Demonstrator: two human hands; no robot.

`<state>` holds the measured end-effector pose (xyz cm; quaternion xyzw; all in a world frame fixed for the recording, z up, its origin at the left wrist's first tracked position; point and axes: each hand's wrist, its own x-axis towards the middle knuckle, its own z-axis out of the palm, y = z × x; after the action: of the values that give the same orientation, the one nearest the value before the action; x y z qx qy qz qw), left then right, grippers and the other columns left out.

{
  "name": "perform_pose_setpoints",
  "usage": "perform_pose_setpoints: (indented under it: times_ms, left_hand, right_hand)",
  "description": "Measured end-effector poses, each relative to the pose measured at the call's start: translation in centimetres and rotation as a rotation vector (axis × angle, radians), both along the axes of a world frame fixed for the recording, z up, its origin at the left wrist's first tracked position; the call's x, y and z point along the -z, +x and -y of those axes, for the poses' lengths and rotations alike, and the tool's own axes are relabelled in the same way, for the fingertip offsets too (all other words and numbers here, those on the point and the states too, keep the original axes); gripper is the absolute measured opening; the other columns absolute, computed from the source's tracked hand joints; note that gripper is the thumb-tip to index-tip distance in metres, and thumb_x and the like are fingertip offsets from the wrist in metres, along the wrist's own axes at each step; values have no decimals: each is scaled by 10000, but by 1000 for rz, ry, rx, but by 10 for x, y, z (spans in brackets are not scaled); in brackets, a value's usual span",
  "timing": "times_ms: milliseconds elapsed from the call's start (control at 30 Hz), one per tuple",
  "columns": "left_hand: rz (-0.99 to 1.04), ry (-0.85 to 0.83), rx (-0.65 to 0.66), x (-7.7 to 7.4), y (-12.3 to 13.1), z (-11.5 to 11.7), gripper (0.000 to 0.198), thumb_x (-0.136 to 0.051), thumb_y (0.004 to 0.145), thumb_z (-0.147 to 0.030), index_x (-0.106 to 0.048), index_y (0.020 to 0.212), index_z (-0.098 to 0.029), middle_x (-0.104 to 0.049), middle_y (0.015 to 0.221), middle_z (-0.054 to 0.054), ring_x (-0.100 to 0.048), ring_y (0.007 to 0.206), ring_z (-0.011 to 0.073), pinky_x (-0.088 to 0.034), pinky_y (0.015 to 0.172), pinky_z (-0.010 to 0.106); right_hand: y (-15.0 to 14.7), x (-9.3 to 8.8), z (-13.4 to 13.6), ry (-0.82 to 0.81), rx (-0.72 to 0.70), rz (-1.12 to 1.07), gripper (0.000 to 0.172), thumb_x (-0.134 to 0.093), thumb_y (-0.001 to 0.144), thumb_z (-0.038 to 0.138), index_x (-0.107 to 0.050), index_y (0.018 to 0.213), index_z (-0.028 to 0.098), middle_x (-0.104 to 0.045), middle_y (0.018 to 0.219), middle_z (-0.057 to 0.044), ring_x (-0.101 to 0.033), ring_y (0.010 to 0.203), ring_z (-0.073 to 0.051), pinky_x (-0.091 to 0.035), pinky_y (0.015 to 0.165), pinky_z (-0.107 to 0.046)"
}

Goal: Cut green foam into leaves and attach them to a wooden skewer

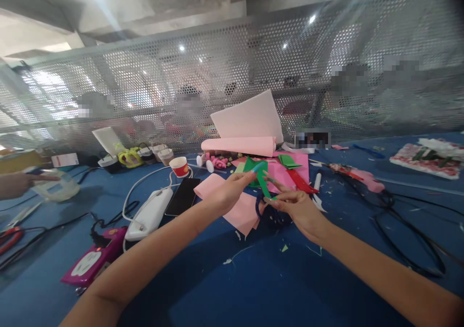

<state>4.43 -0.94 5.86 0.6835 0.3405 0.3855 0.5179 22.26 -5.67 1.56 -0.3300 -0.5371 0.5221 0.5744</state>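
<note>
Left hand (228, 191): thumb and fingers closed in a pinch on the far end of a green strip (264, 184). Right hand (297, 206): fingertips pinched on the strip's near end. Strip is held just above the tabletop (253, 288), at centre, between the two hands.

Orientation: strip's long axis runs far to near, leaning slightly right toward the near end. Far tip points at the pink roll (237, 145); near tip points at the right palm.

Hard to make out:
- Far end of the strip merges with a green sheet (250, 165) lying behind it, so its exact edge is unclear.
- Dark loop (259, 210) under the right hand is mostly covered by fingers; cannot tell what it is.
- Pink sheet (241, 213) is partly hidden beneath both hands.
- Both forearms are cut off at the bottom edge.
- Co-worker's hand (18, 184) enters at far left, cut by the frame.

Surface and room: tabletop is covered in blue and littered with small paper scraps (284, 247). Left of centre lie a phone (183, 196), a white charger (150, 213) and a paper cup (180, 166). A red strip (300, 182) lies just right of the hands, with black cables (406, 230) further right. A perforated metal screen (232, 75) closes off the far side; figures behind it are blurred.
</note>
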Motion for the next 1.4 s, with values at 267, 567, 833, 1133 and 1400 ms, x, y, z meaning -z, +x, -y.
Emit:
perform_pose_setpoints:
  times_ms: [267,567,833,1133,1400]
  left_hand:
    - [30,281,-117,-10,2,6,134,-681,785,-329,-744,869,-246,-631,1237,46,-479,1242,255,-331,1077,495]
    - [-394,1052,-170,3,4,28,186,-682,787,-193,-752,880,-338,-275,1529,-82,-113,1425,303,-217,1125,577]
    - [-504,1073,-183,30,-5,-1,176,-656,808,-220,-748,908,-332,-34,1577,-109,11,1441,307,-164,1126,584]
    - [-670,928,-25,1,-8,3,221,-763,691,-395,-751,872,-269,-266,1540,52,-53,1428,382,-90,1105,628]
    - [-133,246,239,-8,-12,-10,496,-515,792,-661,-720,1007,-263,-569,1319,83,-359,1355,283,-318,1097,481]
  right_hand:
    - [-1,6,-2,37,109,432,369,-760,549,634,-773,719,306,-673,1168,-76,-224,1396,-341,30,1129,-547]
    - [7,-15,-2,-309,-199,-302,512,-532,739,724,-752,809,267,-729,976,-61,-599,1069,-249,-476,882,-365]
    - [1,-13,3,-344,-304,-469,369,-696,727,544,-730,926,235,-715,1018,-40,-623,985,-192,-453,917,-312]
    - [0,0,-3,-185,-91,-229,217,-860,528,424,-724,608,275,-733,1019,-28,-541,1189,-289,-354,1061,-469]
    - [4,3,-4,42,13,87,129,-832,585,401,-753,662,335,-632,1251,4,-378,1338,-293,-229,1122,-529]
